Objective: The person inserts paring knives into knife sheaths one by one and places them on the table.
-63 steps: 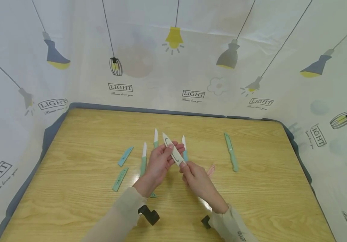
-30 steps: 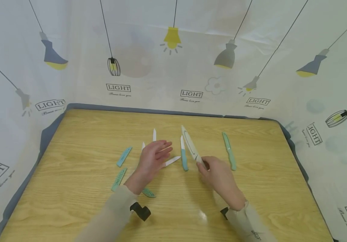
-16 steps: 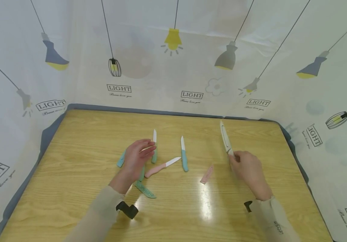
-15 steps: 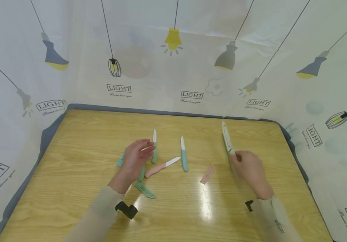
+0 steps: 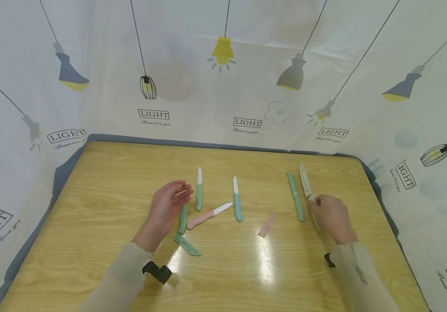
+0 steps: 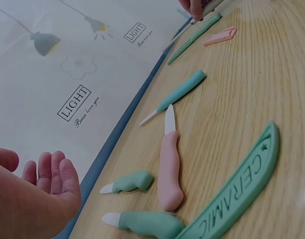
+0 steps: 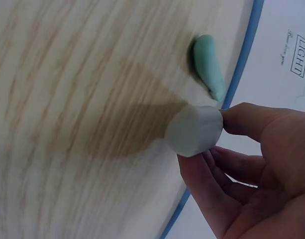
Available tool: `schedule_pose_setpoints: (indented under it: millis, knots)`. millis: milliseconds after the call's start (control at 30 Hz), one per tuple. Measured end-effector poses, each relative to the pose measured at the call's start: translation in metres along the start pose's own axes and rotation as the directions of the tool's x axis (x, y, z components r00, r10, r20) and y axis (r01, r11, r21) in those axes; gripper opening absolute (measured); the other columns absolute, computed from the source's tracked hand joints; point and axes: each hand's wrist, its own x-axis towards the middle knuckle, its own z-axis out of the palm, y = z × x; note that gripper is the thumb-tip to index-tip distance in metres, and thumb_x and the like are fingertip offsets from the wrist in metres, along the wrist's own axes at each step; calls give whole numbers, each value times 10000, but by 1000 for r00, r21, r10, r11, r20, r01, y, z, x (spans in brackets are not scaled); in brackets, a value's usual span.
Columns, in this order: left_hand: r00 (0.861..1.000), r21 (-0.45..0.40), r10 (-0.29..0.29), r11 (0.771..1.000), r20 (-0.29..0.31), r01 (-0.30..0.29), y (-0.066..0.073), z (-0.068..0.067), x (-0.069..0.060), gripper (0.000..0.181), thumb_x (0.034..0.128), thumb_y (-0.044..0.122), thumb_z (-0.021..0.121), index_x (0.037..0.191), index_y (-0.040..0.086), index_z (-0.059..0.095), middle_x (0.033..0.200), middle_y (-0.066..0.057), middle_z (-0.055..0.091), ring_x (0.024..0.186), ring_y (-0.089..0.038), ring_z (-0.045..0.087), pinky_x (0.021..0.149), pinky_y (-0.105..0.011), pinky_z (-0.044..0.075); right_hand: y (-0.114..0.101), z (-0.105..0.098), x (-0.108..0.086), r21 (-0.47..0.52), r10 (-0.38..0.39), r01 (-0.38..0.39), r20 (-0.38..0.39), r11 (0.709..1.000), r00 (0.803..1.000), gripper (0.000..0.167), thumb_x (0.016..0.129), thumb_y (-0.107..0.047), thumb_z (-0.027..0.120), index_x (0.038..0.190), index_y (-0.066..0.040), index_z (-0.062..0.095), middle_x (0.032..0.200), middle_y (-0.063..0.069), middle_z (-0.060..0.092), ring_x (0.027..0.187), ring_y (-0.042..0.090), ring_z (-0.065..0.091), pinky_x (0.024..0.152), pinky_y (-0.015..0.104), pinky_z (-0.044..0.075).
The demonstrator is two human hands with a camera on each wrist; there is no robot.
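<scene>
Step in hand looked like a setting-down; next move seemed to call for lowering flat, then release. Nearest lay a curved, plastic-looking green sheath (image 5: 187, 245) on the wood-grain tabletop (image 5: 227, 268). Beyond, the left hand (image 5: 165, 207) had relaxed fingers, holding nothing. The right hand (image 5: 332, 216) pinched a slim white sheathed knife (image 5: 306, 184), handle raised, just right of a slim green sheathed knife (image 5: 296, 197).

A wood-grain table (image 5: 231, 277). Just left of the grip of the right hand (image 5: 330, 216) lies a sheathed green knife (image 5: 295, 197); farther left of it, a pink sheath (image 5: 267, 225), a blue-handled knife (image 5: 238, 207), a pink-handled knife (image 5: 201, 219) and a green-handled knife (image 5: 199, 197). Farthest left are a second green-handled knife (image 5: 183, 220) and, nearer the body, a green sheath (image 5: 187, 245) marked CERAMIC.
</scene>
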Motion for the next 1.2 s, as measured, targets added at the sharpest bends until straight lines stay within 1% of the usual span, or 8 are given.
schedule_pose_setpoints:
  millis: [233, 500, 767, 867, 933, 1033, 1133, 1200]
  knots:
    - [1000, 3, 3, 1000, -8, -3, 0, -5, -2, 202, 1077, 106, 498, 1214, -32, 556, 1064, -48, 695, 1101, -248, 693, 1085, -408, 520, 7, 7, 14, 2, 58, -58, 25, 998, 998, 370, 1054, -239, 528, 1003, 99, 670, 746, 112, 643, 597, 185, 573, 484, 294, 498]
    - [999, 21, 35, 999, -20, -34, 4, -12, -4, 214, 1090, 112, 477, 1210, -52, 546, 1044, -46, 697, 1087, -242, 692, 1066, -391, 533, 8, 8, 20, -50, 70, -69, 21, 996, 997, 356, 1051, -249, 528, 874, 33, 657, 671, 74, 586, 553, 181, 530, 446, 291, 448]
    - [999, -44, 34, 998, -25, -35, 14, -23, -8, 158, 1099, 111, 459, 1170, 20, 567, 1022, -17, 691, 1058, -215, 685, 1040, -346, 539, 6, 10, 20, -98, 57, -55, 19, 994, 998, 382, 1051, -273, 510, 795, 0, 584, 655, 94, 560, 533, 200, 532, 418, 300, 455]
    - [999, -90, 42, 995, -25, -44, 22, -31, -11, 154, 1104, 123, 465, 1088, 86, 614, 1015, -2, 698, 1041, -194, 683, 1052, -335, 527, 3, 8, 18, -89, 75, -71, 37, 993, 997, 418, 1058, -310, 486, 855, 35, 606, 679, 114, 584, 551, 211, 548, 429, 309, 465]
    - [998, -103, 51, 993, -23, -53, 27, -36, -13, 171, 1104, 131, 471, 1064, 109, 635, 1019, 3, 698, 1056, -197, 678, 1066, -336, 516, 2, 4, 17, -76, 93, -89, 51, 993, 994, 486, 1067, -342, 468, 971, 106, 628, 746, 169, 630, 591, 241, 580, 456, 337, 491]
    - [999, -89, 50, 995, -21, -51, 35, -44, -14, 169, 1109, 151, 465, 1115, 114, 629, 1055, 11, 694, 1094, -199, 666, 1085, -336, 506, 1, 0, 13, -68, 102, -99, 35, 993, 994, 589, 1075, -385, 450, 1193, 175, 588, 977, 300, 681, 745, 350, 668, 556, 427, 564]
    - [999, -13, 47, 999, -5, -48, 40, -50, -14, 197, 1118, 174, 453, 1247, 86, 573, 1117, 14, 682, 1141, -198, 646, 1094, -337, 500, 3, -1, 9, -64, 90, -91, -11, 994, 996, 645, 1078, -418, 439, 1320, 171, 536, 1194, 359, 642, 927, 450, 684, 657, 523, 589]
    - [999, 82, 49, 995, 7, -49, 43, -52, -13, 265, 1121, 200, 449, 1333, 61, 526, 1203, -19, 659, 1200, -219, 618, 1118, -357, 483, 3, -1, 6, -59, 85, -87, -42, 994, 996, 659, 1076, -444, 437, 1349, 149, 526, 1254, 362, 615, 1005, 488, 663, 694, 571, 581]
